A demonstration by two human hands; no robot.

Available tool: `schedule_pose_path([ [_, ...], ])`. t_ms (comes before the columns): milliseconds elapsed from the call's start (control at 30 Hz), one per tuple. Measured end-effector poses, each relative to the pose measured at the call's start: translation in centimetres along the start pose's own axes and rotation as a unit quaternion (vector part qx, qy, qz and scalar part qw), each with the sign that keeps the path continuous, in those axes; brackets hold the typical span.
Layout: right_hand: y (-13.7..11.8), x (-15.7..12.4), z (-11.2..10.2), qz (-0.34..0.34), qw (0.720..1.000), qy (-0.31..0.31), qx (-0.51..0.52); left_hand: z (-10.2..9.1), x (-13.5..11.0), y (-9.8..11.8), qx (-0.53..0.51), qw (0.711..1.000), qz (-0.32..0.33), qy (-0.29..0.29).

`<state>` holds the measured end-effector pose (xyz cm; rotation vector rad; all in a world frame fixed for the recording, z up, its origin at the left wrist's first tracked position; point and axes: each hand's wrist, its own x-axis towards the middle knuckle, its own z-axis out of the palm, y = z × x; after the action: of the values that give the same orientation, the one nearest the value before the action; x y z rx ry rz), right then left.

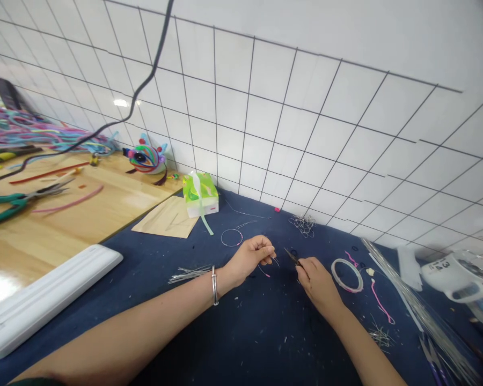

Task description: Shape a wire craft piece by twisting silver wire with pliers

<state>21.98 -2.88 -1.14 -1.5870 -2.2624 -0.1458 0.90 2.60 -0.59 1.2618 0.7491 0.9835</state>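
Observation:
My left hand (258,253) pinches a thin silvery wire (277,262) between thumb and fingertips. Below those fingers hangs a curved bit of wire with a pink end (268,275). Just to the right, my right hand (314,279) is closed around a small tool with pointed dark jaws (292,255); whether it is pliers or scissors I cannot tell. Its tips point at the wire and stand apart from it. A wire ring with pink spots (231,237) lies beyond my left hand. Cut straight wires (189,274) are bunched beside my left wrist.
Right of my right hand lie a white tape roll (347,275), pink cord (380,303) and a long wire bundle (410,300), near a white mug (453,276). Tangled wire (304,225) and a tissue pack (201,194) sit by the wall. Green-handled pliers (18,202) lie left.

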Motion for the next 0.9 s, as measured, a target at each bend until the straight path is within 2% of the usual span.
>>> schedule_pose_path([
  [167,-1.1,0.1,-1.4,0.009,0.998,-0.018,0.056,-0.2,0.1,0.1,-0.002,1.000,-0.003,0.002],
  [400,-1.3,-0.2,-1.6,0.017,0.996,-0.048,0.074,-0.2,0.1,0.3,0.007,1.000,0.022,-0.006],
  [900,-1.6,-0.1,-1.6,0.013,0.998,-0.025,0.053,-0.1,0.0,0.4,0.048,0.999,0.021,-0.013],
])
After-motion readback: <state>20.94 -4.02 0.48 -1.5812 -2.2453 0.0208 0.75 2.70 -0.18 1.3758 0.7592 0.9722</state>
